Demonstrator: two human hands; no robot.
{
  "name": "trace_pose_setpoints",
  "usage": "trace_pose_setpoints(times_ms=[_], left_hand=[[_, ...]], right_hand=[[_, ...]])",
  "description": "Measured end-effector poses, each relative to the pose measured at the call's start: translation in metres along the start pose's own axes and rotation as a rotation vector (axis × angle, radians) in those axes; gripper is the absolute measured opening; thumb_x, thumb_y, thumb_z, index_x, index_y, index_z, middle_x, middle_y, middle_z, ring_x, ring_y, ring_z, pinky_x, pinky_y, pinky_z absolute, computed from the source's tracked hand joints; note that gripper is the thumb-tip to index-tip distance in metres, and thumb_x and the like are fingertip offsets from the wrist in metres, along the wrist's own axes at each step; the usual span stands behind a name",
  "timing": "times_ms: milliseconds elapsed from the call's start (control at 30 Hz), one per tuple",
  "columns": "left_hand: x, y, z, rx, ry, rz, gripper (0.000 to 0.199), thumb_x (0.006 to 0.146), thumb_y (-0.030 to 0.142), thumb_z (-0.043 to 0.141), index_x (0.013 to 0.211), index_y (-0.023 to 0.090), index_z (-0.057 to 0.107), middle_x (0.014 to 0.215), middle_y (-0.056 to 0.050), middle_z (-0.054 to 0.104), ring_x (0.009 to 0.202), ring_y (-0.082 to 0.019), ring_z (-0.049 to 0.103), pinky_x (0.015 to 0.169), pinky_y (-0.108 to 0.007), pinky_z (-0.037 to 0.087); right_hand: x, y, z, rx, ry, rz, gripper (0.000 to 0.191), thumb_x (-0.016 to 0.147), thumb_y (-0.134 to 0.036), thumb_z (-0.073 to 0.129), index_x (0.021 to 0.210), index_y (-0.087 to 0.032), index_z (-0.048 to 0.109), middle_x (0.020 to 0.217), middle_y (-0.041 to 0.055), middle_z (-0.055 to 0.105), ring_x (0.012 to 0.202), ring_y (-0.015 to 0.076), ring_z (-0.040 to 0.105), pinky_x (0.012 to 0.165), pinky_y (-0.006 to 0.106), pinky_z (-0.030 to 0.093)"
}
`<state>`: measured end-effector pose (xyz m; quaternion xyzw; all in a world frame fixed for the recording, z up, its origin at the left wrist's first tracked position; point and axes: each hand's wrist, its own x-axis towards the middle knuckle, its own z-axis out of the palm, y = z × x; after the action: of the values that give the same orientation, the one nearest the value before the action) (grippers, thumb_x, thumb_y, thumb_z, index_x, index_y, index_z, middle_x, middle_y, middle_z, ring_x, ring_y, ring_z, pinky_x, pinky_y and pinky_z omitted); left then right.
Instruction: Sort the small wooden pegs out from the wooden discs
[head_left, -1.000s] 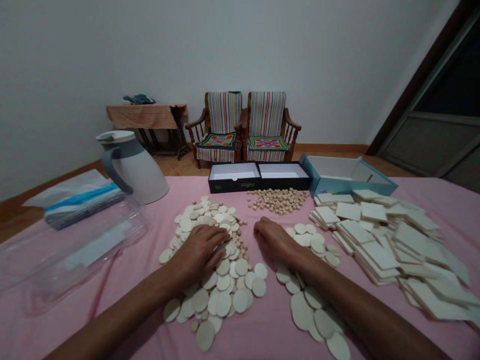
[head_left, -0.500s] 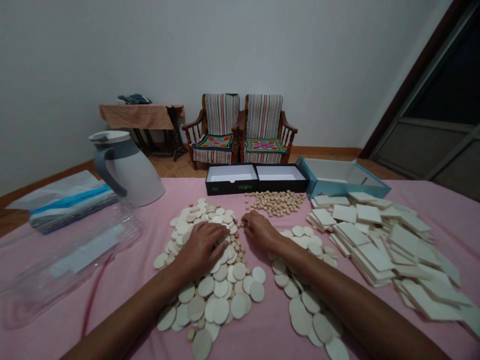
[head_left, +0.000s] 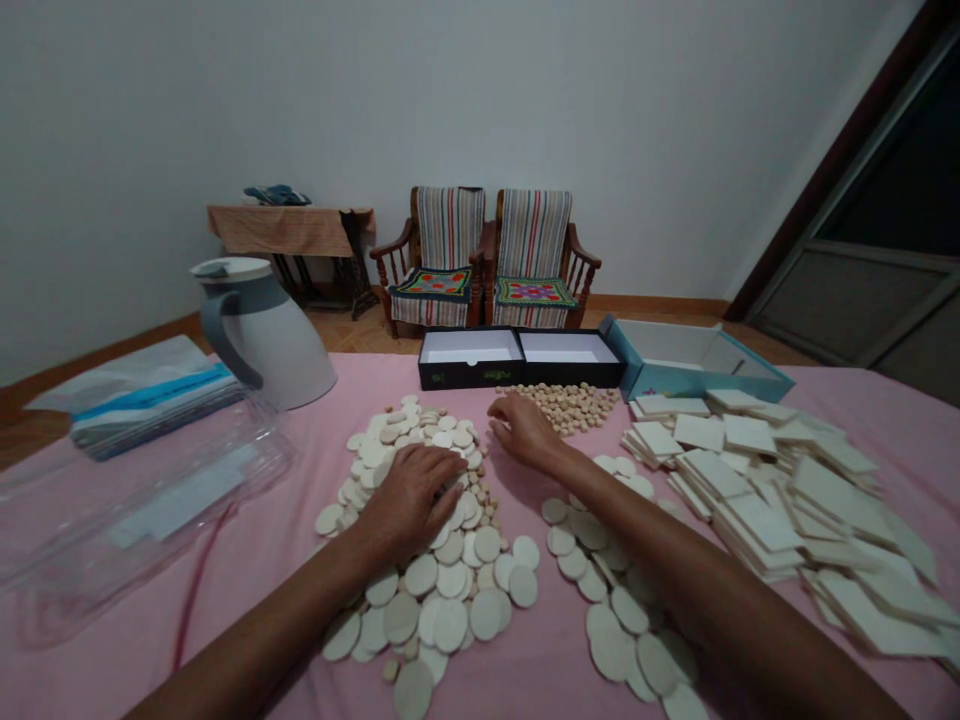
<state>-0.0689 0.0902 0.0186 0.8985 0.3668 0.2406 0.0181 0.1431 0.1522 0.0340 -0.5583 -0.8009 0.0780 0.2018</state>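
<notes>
My left hand lies palm down on a heap of round wooden discs, its fingers stretched forward and the thumb a little apart. Small wooden pieces show along the right side of that heap. Between this heap and a pile of small rounded wooden pieces, my right hand hovers with bent fingers drawn together. Whatever its fingertips hold, if anything, is too small to make out. Beneath my right forearm lies a second group of wooden discs.
Square wooden tiles are heaped at the right. Behind the piles stand two black boxes and a light-blue box. A white jug, a plastic packet and a clear plastic tray occupy the left of the pink cloth.
My right hand has moved away from the disc heap's edge, forward towards the pile of small pieces. My left hand has stayed on the discs. The view has shifted slightly.
</notes>
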Motion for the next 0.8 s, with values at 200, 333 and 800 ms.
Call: trace_pose_setpoints(times_ms=[200, 333, 800], left_hand=[[0.000, 0.001, 0.000, 0.004, 0.002, -0.003, 0.024, 0.091, 0.024, 0.050, 0.112, 0.020, 0.061, 0.112, -0.008, 0.067, 0.104, -0.023, 0.059, 0.096, -0.047, 0.040], [-0.001, 0.001, 0.000, 0.000, 0.006, -0.005, 0.025, 0.091, 0.024, 0.050, 0.112, 0.019, 0.061, 0.112, -0.008, 0.067, 0.104, -0.024, 0.059, 0.095, -0.046, 0.040], [0.026, -0.029, -0.023, -0.008, 0.020, -0.119, 0.029, 0.093, 0.034, 0.046, 0.109, 0.019, 0.065, 0.116, -0.010, 0.067, 0.110, -0.025, 0.059, 0.098, -0.042, 0.043]], right_hand=[[0.007, -0.012, 0.033, 0.082, -0.100, -0.006, 0.023, 0.087, -0.015, 0.050, 0.103, -0.014, 0.065, 0.100, 0.0107, 0.069, 0.092, 0.0190, 0.059, 0.079, 0.028, 0.040], [-0.003, -0.001, 0.010, 0.107, -0.033, -0.003, 0.029, 0.083, -0.008, 0.047, 0.102, -0.015, 0.067, 0.100, 0.0098, 0.070, 0.090, 0.0187, 0.061, 0.079, 0.028, 0.041], [-0.103, 0.049, -0.057, 0.300, 0.112, 0.067, 0.030, 0.091, -0.036, 0.046, 0.077, -0.020, 0.067, 0.074, 0.0036, 0.067, 0.067, 0.0168, 0.059, 0.061, 0.028, 0.042]])
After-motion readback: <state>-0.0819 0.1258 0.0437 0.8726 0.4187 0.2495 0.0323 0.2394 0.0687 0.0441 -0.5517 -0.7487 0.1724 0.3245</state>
